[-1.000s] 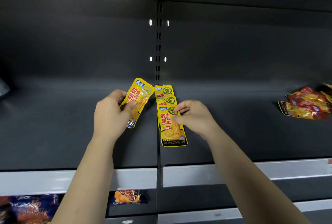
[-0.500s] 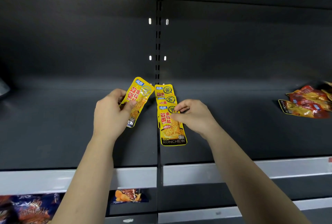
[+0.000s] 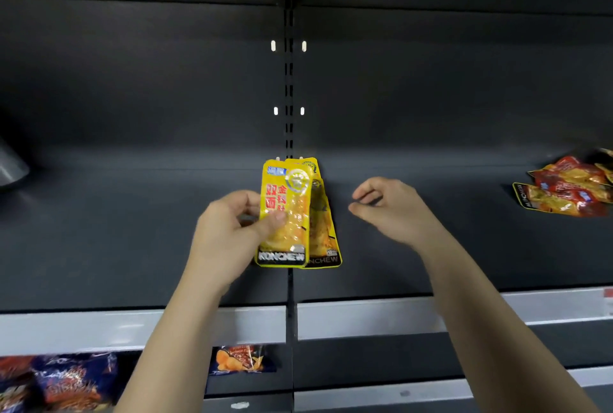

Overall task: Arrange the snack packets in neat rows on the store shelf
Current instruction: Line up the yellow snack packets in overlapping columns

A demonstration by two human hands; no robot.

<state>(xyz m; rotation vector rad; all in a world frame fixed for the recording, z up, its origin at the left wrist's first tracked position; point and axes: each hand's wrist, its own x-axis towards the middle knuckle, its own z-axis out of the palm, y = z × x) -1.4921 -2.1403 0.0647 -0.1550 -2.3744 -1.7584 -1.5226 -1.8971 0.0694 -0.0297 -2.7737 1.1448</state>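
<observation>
Head view: left hand (image 3: 229,233) pinches yellow packet (image 3: 285,213) above overlapped yellow row (image 3: 323,237) on shelf (image 3: 99,246); right hand (image 3: 391,210) fingers (image 3: 365,193) loosely curled, empty. Likely step: adding packet. Next: lay square on row.

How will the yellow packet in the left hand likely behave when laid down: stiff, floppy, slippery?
Probably fairly stiff: the yellow packet stands straight though the left hand pinches only its side. Likely light, since that pinch alone carries it. Its glossy film may slide on the overlapped packets behind.
</observation>
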